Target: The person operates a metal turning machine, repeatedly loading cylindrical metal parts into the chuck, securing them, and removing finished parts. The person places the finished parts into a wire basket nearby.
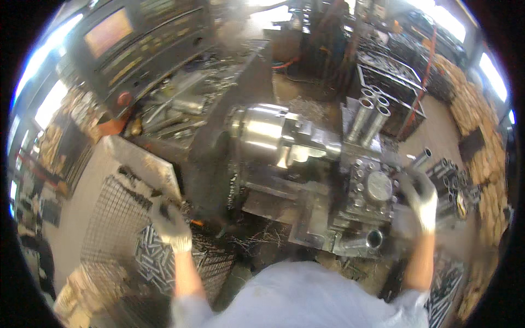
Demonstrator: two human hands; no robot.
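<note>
I stand at a metal lathe with a shiny round chuck at its middle. To the chuck's right is a square tool post with bolts and a round cap on top. My right hand, in a pale work glove, is just right of the tool post, its fingers bent and blurred; whether they grip anything is hidden. My left hand, gloved too, is by the lathe's left front, above a wire basket. Motion smears its fingers. A short metal tube lies in front of the tool post.
Several upright steel tubes stand behind the tool post, and more tubes are stacked at the right. The wire mesh basket at the left holds many small metal pieces. A metal-framed bin stands at the back right.
</note>
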